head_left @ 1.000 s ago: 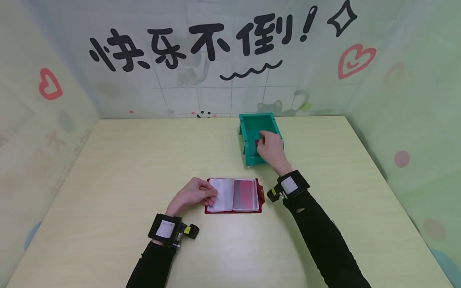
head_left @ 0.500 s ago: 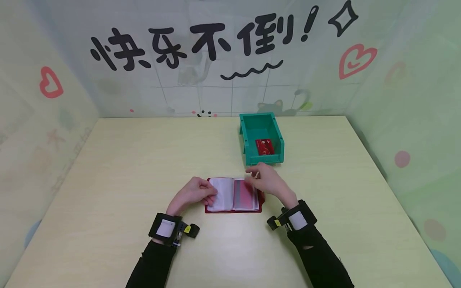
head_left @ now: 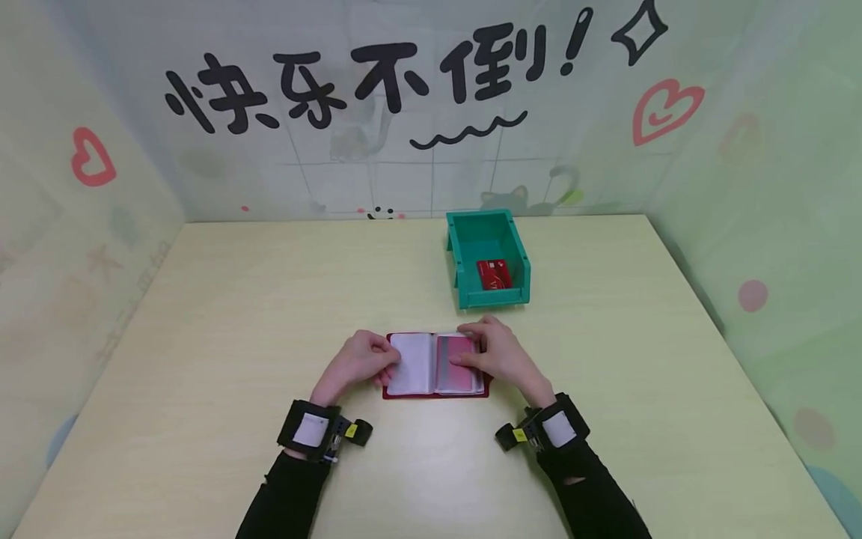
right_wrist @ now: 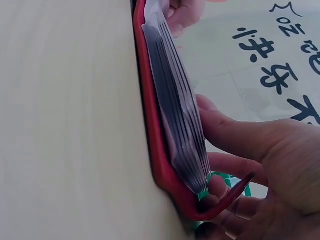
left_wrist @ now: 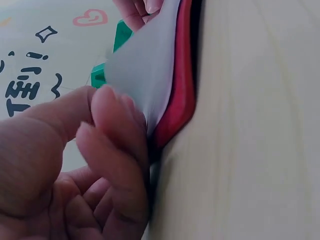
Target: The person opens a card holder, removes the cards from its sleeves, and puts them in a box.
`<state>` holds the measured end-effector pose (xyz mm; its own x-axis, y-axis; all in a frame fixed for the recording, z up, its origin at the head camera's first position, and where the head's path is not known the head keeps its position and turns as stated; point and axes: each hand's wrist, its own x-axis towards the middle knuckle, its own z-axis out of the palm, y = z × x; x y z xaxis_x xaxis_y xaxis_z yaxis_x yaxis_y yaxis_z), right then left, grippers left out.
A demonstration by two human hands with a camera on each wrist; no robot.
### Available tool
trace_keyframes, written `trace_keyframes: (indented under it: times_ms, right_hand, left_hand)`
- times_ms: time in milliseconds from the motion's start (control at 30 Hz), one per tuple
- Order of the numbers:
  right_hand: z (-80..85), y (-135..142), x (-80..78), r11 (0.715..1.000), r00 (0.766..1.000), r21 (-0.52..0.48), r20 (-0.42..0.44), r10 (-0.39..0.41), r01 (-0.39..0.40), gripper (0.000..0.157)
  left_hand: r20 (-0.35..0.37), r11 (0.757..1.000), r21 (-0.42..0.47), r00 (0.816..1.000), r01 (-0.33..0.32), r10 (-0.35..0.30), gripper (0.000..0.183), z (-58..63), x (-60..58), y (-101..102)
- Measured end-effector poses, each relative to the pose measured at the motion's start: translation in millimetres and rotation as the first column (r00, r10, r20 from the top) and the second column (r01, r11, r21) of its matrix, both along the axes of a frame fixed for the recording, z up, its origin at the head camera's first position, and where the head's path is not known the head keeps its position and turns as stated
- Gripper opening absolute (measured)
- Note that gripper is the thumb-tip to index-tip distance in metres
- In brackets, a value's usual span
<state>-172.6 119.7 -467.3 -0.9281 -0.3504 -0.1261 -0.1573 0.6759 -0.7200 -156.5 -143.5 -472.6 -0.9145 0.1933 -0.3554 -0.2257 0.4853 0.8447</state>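
A red card holder point(head_left: 436, 397) lies spread on the table, its clear sleeve pages facing up. The left-hand page point(head_left: 411, 364) looks whitish, and a pink-and-grey card point(head_left: 459, 376) shows on the right-hand side. At the left edge, my left hand point(head_left: 357, 358) pinches the page; the left wrist view has its fingertips against the raised sleeve point(left_wrist: 142, 65) over the red cover point(left_wrist: 181, 102). My right hand point(head_left: 503, 358) grips the right side, thumb on the sleeves. Seen from the right wrist, fingers sit behind the stacked pages point(right_wrist: 175, 105), beside the curved clasp strap point(right_wrist: 230, 200).
Beyond the holder stands a green bin point(head_left: 494, 298) with red cards point(head_left: 494, 275) lying inside. Printed cloth walls enclose the back and sides of the pale wooden table point(head_left: 283, 284).
My right hand has left the bin, where the red cards now lie, and come back to the holder's right side. The left hand stays at the left page.
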Motion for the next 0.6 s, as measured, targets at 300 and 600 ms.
trace_keyframes:
  times_ms: [300, 600]
  right_hand:
    - [-2.4, 3.0, -1.6, 1.000, 0.998, -0.008, -0.066, -0.009, 0.009, 0.048]
    - [-3.0, 2.7, -3.5, 0.997, 0.998, -0.064, -0.044, -0.053, 0.050, 0.041]
  left_hand:
    - [-0.247, 0.974, -0.218, 0.969, -0.064, 0.008, 0.025, 15.3, 7.5, 11.4]
    - [-0.394, 0.972, -0.191, 0.897, 0.135, -0.202, 0.023, 16.1, 13.3, 31.5]
